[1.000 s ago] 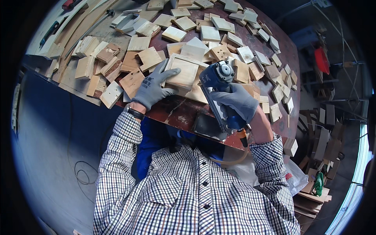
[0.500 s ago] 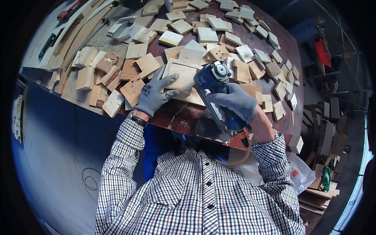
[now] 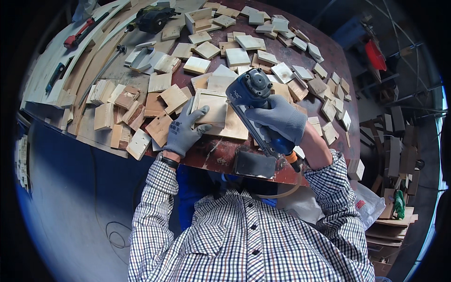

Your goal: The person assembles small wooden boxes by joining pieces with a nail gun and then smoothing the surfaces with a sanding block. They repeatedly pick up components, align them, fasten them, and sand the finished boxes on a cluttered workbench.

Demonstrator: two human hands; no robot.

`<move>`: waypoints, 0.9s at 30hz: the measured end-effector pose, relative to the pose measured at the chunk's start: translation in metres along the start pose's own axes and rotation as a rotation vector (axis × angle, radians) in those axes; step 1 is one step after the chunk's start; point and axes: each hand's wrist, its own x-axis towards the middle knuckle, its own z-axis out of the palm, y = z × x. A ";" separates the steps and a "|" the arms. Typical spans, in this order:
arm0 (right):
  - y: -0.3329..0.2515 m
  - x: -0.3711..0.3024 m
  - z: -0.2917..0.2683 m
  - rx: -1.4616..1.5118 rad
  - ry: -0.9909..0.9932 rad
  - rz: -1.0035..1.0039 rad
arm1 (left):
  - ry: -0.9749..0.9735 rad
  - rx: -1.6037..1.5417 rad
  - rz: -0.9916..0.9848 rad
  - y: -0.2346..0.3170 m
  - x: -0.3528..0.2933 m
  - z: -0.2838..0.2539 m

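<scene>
In my left gloved hand point(image 3: 184, 129) is the left edge of a small wooden block point(image 3: 210, 107) with a raised rim, my fingers and thumb curled against it. A wider pale board point(image 3: 235, 129) lies beneath that piece. My right gloved hand point(image 3: 278, 121) is wrapped around the grip of a dark blue air nail gun point(image 3: 250, 89), tilted with its head just right of the rimmed piece. Its hose point(image 3: 286, 191) runs from an orange fitting at the handle's base. The gun hides part of the board and its nose tip.
Many loose wood blocks point(image 3: 237, 57) cover the dark red table point(image 3: 206, 160). A black flat case point(image 3: 255, 164) lies at the front edge. Long boards, a red tool point(image 3: 75, 38), a black power tool point(image 3: 154, 19) and a hammer point(image 3: 121, 48) lie left. Offcuts point(image 3: 389, 230) are stacked on the right.
My view has shifted, so the table's far side shows more. The nail gun's head has come slightly closer to the rimmed piece. Both hands keep their holds.
</scene>
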 end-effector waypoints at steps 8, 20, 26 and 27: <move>-0.002 0.010 -0.007 0.010 -0.048 0.060 | -0.018 -0.011 -0.015 0.007 0.002 -0.001; -0.017 0.026 -0.010 -0.149 -0.145 0.070 | 0.047 -0.009 0.064 0.003 0.002 0.005; -0.027 0.029 -0.008 -0.161 -0.133 0.159 | 0.024 -0.020 0.000 0.003 0.000 0.001; -0.025 0.030 -0.010 -0.161 -0.130 0.160 | 0.034 -0.013 0.010 0.003 0.001 0.003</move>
